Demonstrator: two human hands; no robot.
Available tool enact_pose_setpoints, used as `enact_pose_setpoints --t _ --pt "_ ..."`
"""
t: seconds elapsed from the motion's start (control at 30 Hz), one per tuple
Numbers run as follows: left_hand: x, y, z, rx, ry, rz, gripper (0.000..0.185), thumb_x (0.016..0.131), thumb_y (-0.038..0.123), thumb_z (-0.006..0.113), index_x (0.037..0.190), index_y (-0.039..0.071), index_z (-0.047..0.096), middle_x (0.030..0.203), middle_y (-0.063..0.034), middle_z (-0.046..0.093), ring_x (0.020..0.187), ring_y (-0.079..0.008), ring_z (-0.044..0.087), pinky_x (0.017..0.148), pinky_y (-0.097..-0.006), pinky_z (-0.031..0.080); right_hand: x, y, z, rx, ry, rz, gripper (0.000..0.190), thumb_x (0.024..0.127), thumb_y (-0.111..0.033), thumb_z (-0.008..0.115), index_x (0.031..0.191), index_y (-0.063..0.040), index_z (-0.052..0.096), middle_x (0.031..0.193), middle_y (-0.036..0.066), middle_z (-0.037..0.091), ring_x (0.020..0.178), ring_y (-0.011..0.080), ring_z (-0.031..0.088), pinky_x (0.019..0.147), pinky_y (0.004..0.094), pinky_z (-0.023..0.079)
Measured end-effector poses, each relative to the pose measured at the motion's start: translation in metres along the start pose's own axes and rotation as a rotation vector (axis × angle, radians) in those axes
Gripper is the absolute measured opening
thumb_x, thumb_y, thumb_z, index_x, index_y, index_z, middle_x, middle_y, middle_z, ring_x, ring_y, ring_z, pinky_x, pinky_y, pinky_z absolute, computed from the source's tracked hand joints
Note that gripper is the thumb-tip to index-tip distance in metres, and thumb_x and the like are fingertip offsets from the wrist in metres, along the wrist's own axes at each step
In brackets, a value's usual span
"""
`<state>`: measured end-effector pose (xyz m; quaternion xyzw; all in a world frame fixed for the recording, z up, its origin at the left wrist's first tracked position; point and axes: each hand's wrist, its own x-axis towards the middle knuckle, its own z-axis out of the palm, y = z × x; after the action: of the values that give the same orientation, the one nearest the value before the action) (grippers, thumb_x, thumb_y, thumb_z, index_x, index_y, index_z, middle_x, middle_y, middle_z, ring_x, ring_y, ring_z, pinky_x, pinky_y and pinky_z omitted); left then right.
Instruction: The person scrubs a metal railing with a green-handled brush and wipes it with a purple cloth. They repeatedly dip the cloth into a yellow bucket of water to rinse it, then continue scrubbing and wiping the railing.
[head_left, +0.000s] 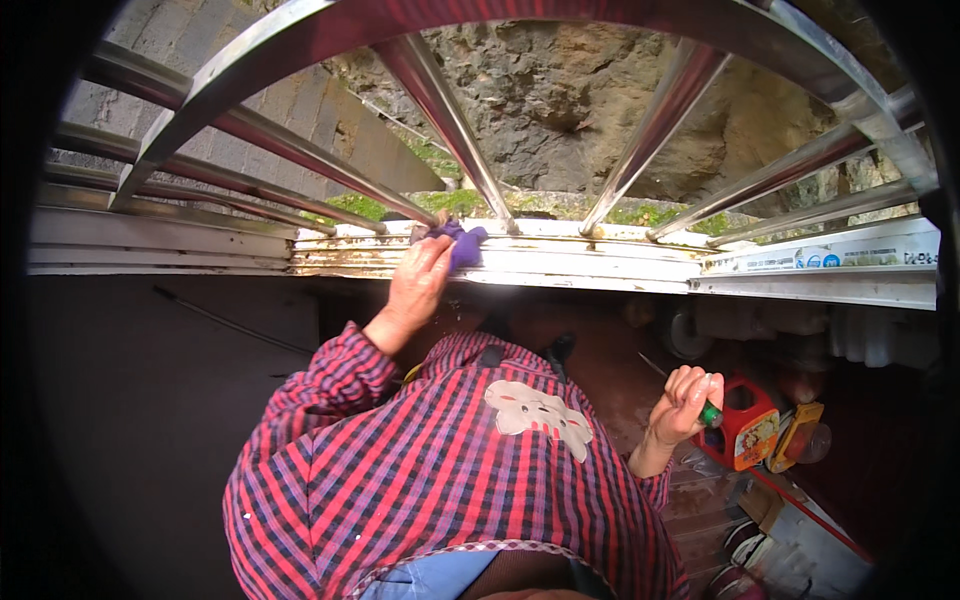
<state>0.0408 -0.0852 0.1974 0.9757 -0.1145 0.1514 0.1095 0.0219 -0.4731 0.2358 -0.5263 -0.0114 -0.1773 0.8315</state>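
Note:
My left hand (420, 277) presses a wet-looking purple cloth (466, 247) onto the white window frame (570, 259), at the foot of one of the metal bars (457, 124). Dirt marks the frame's grooves around the cloth, and drops fall just below that hand. Off to the right and lower, my right hand (679, 409) is closed around a green handle (709, 414); a thin shaft seems to reach up and left from the fist, and its far end cannot be made out.
Metal bars and a curved rail stand beyond the frame, before a rock face (555, 112) and a concrete wall (300, 120). At lower right are a red plastic container (739, 427), a yellow-and-clear object (802, 439), shoes (742, 544) and a red pole (817, 517).

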Motion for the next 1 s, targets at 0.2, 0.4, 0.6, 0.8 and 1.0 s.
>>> enact_pose_setpoints --t 0.2,0.4,0.6,0.8,1.0 --pt "-0.015 -0.008 0.003 0.053 -0.025 -0.051 0.043 0.080 0.006 0.068 0.122 0.005 0.065 0.119 -0.0140 0.063 0.107 -0.0340 0.062 0.093 -0.0437 0.051 -0.006 -0.005 -0.032 -0.120 0.030 -0.031 0.036 0.104 -0.009 0.051 0.073 -0.011 0.032 0.058 -0.003 0.031 0.051 0.0051 0.025 0.048 0.0244 0.020" --pt "0.044 0.094 0.032 -0.267 -0.008 0.054 0.056 0.073 0.004 0.073 0.129 0.007 0.062 0.126 -0.0155 0.061 0.117 -0.0359 0.059 0.100 -0.0470 0.049 -0.003 -0.016 -0.054 -0.018 0.058 0.014 0.036 0.105 -0.009 0.048 0.074 -0.012 0.030 0.061 -0.004 0.027 0.053 0.0051 0.024 0.048 0.0239 0.019" --pt "0.036 0.100 0.059 -0.175 0.132 0.070 0.050 0.078 0.010 0.070 0.127 0.005 0.063 0.121 -0.0145 0.062 0.113 -0.0343 0.061 0.096 -0.0452 0.050 0.012 -0.010 -0.049 -0.023 -0.106 0.050 0.034 0.107 -0.010 0.046 0.076 -0.012 0.031 0.062 -0.003 0.028 0.052 0.0050 0.023 0.047 0.0234 0.019" --pt "-0.031 0.000 0.015 0.025 0.141 0.018 0.037 0.082 0.006 0.064 0.118 0.003 0.067 0.112 -0.0163 0.067 0.105 -0.0352 0.066 0.091 -0.0459 0.054 0.008 -0.002 -0.018 -0.010 -0.132 0.126 0.037 0.106 -0.013 0.052 0.075 -0.012 0.031 0.059 -0.004 0.029 0.050 0.0048 0.024 0.047 0.0240 0.019" --pt "-0.098 -0.130 -0.071 0.288 0.063 -0.187 0.029 0.081 0.005 0.068 0.110 0.003 0.066 0.111 -0.0161 0.065 0.103 -0.0368 0.063 0.091 -0.0463 0.052 -0.016 0.011 0.018 -0.037 -0.138 0.137 0.037 0.106 -0.013 0.051 0.074 -0.012 0.031 0.058 -0.004 0.028 0.050 0.0046 0.024 0.046 0.0242 0.019"
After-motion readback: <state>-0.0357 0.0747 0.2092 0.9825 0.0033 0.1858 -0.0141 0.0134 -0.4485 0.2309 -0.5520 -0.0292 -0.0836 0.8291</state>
